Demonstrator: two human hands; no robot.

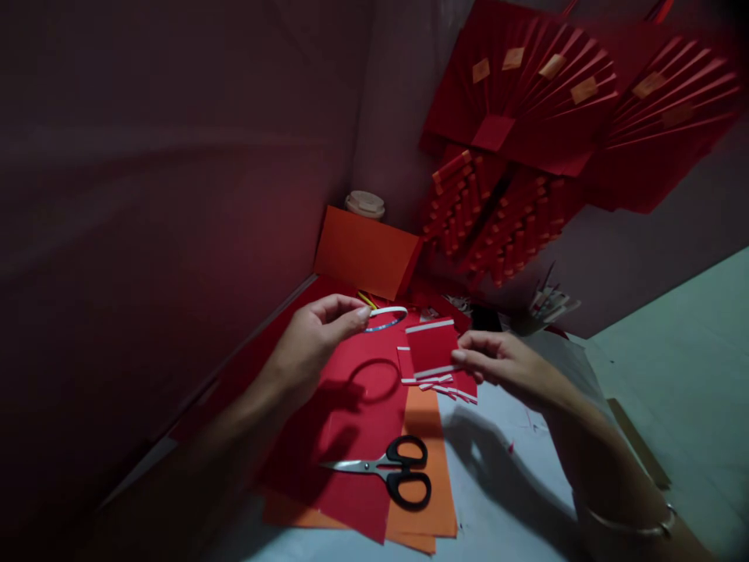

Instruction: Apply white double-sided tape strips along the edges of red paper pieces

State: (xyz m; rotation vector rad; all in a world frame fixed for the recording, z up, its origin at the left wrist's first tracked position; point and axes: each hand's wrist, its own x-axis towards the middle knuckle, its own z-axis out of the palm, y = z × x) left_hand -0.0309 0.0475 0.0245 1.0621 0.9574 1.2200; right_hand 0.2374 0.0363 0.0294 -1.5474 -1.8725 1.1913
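Hands at a paper-craft bench, both occupied. Left hand (316, 339): thumb and forefinger pinched shut on the end of a thin white strip (386, 318), which curls away from the pinch in a loop toward the other hand; by its sheen it looks like peeled tape backing, though that is a judgement. Right hand (503, 363): fingertips closed on the right edge of a small red card (431, 349), held upright in the air, a pale band along its top edge and another along its bottom edge. The loop hangs just left of and slightly above the card, the two near but apparently not touching. Directly beneath the card: a few more small red pieces with white edging (445, 385), lying loose. Below both grips, flat on the table: red paper sheets (351, 421) over orange paper sheets (433, 499), with black-handled scissors (389, 468) resting closed on them, well clear of either hand. Beyond the grips: an orange folded card (366, 254) standing against the wall, a capped jar (364, 204) behind it, folded red fans (527, 101) hanging above. Step in hand, as judged: stripping the liner from the card's adhesive bands. Next move calls for a steady hold on the card's edge, fingers kept off any exposed band, and disposal of the strip
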